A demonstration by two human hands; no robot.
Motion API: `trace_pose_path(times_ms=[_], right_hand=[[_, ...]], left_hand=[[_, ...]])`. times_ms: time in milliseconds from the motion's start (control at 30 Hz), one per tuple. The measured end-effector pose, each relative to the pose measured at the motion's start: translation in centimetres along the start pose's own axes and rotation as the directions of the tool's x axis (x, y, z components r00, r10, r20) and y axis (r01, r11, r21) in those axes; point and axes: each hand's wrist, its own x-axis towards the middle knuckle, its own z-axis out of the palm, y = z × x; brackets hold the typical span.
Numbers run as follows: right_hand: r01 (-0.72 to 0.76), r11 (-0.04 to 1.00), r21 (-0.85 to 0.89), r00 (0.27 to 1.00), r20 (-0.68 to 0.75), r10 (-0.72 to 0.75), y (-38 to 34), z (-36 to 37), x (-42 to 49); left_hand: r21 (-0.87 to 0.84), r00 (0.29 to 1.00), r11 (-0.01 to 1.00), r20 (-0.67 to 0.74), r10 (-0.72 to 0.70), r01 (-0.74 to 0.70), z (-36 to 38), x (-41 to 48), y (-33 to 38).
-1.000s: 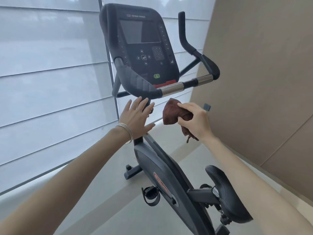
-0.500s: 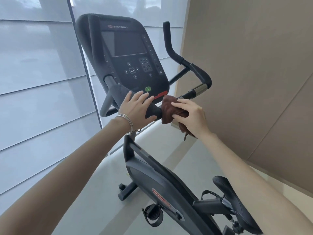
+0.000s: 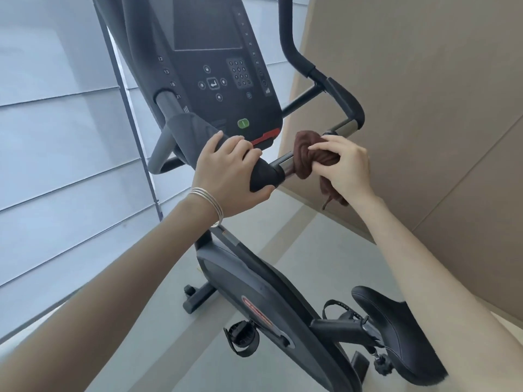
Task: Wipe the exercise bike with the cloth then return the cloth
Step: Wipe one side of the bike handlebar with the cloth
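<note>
Gripping the black padded handlebar grip (image 3: 261,176) of the exercise bike (image 3: 271,301) with my left hand (image 3: 226,176), fingers curled over the top and thumb tucked beneath, I am pressing the bunched brown cloth (image 3: 307,155) around the chrome bar (image 3: 284,162) with my right hand (image 3: 346,165), which is pinching the fabric closed; one loose end is hanging below my wrist, just under the console (image 3: 215,66)
</note>
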Motion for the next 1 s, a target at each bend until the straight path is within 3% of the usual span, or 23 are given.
trace_pose_path(times_ms=[267,400,533,633,833,1000], right_hand=[[-0.066,0.996,0.059,0.995,0.074,0.062,3.4,-0.8,2.8],[0.004,0.998,0.064,1.0,0.012,-0.005,1.8,-0.1,-0.6],[0.171,0.982,0.077,0.985,0.02,-0.173,-0.8,0.9,-3.3],[0.19,0.98,0.063,0.981,0.028,-0.192,-0.9,0.9,-3.1],[-0.13,0.991,0.031,0.989,-0.069,0.132,2.3,0.7,-0.4],[-0.249,0.968,0.025,0.967,-0.042,0.25,2.0,1.3,-3.3]], left_hand=[[0.049,0.998,0.998,0.05,-0.042,0.04,-0.1,0.6,0.6],[0.054,0.998,0.998,0.032,-0.046,0.044,-0.3,0.5,0.8],[0.041,0.999,0.998,0.003,-0.039,0.039,-0.4,0.5,0.9],[0.047,0.998,0.998,0.043,-0.036,0.034,-0.6,0.4,1.0],[0.023,0.998,0.999,0.054,-0.031,0.03,-0.7,0.4,0.8],[0.017,0.997,0.999,0.073,-0.028,0.026,-0.6,0.5,0.7]])
